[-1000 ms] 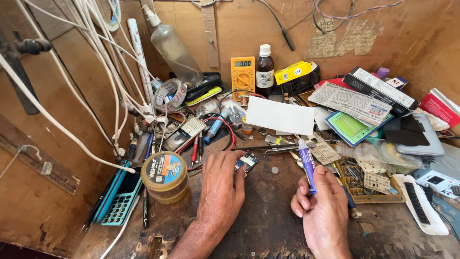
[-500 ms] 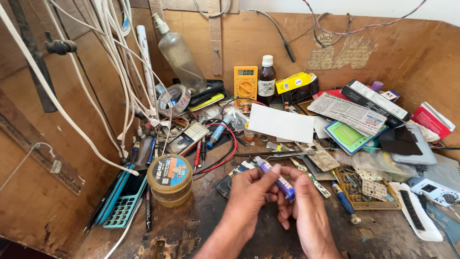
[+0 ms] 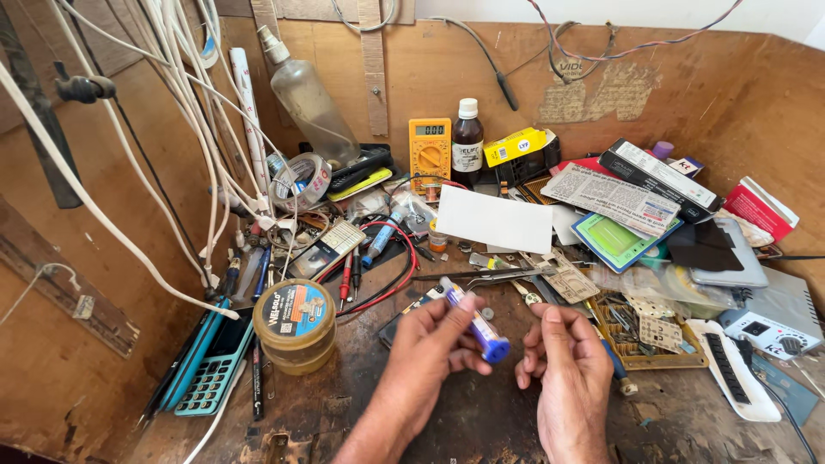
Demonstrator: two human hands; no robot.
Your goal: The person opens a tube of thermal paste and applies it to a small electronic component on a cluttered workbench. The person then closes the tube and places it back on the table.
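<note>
1. Low over the cluttered counter [image 3: 481, 421], the person's left hand [image 3: 425, 348] is pinching a small blue-capped tube [image 3: 474, 320] between thumb and fingers, holding it slanted, cap end down toward the right.
2. Just beside it, the right hand [image 3: 569, 365] is hovering with fingers loosely curled and holding nothing; its fingertips are sitting near the tube's blue cap, though I cannot tell whether they are touching it.
3. Both hands are floating above the bare, stained patch of wood at the front edge.
4. To the left of the left hand, a round tin [image 3: 295, 324] with a blue and orange lid is standing on the counter, and a teal calculator [image 3: 206, 374] is lying further left.
5. Behind the hands, red and black leads [image 3: 378, 288] are curling across the surface, and tweezers [image 3: 507, 276] are resting near a white card [image 3: 494, 220].
6. Against the back wall, a yellow meter [image 3: 429, 153] is leaning next to a dark brown bottle [image 3: 467, 146] with a white cap, and a clear spray bottle [image 3: 305, 99] is tilting above a roll of tape [image 3: 301, 180].
7. White cables [image 3: 185, 129] are hanging down the left wall.
8. Off to the right, a white brush [image 3: 730, 369] is lying among boxes and papers.
</note>
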